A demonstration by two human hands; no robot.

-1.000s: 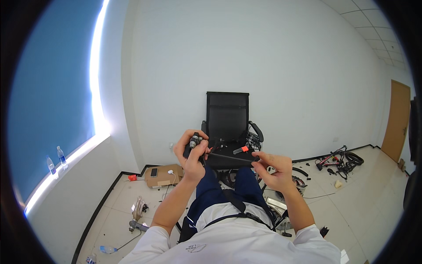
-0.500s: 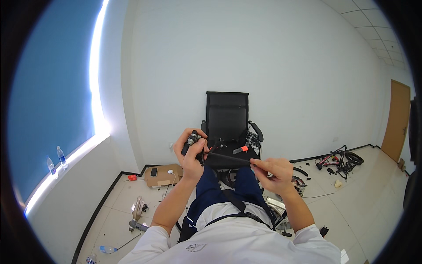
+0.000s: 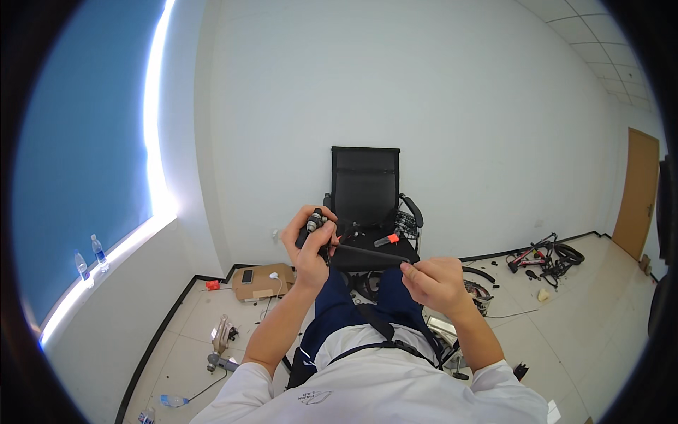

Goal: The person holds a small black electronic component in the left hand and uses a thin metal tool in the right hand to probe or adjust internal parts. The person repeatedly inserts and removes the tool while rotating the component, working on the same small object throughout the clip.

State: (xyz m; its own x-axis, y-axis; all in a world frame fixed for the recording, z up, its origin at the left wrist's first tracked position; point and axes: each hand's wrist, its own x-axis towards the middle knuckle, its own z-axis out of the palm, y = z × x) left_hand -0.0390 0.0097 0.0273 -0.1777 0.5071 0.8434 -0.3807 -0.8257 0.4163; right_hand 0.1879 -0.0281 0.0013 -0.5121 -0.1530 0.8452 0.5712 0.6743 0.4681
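Observation:
Wrapped round a dark part with a silver-and-black fitting on its upper end is my left hand. From beside that hand a thin black strip or rod stretches to the right; its exact kind cannot be made out. Its right end is pinched between the thumb and curled fingers of my right hand. Both hands are above my lap, in front of a black mesh office chair. On the chair's seat lie an orange-and-grey item and small dark parts.
Left on the floor, a cardboard piece bears a phone and a white plug. Nearer are metal tools and a plastic bottle. Bicycle parts lie at right by the wall. Two bottles stand on the windowsill.
My right hand has turned, its fingers curling more tightly at the strip's end. The strip looks narrower now. My left hand and its fitting have shifted slightly right.

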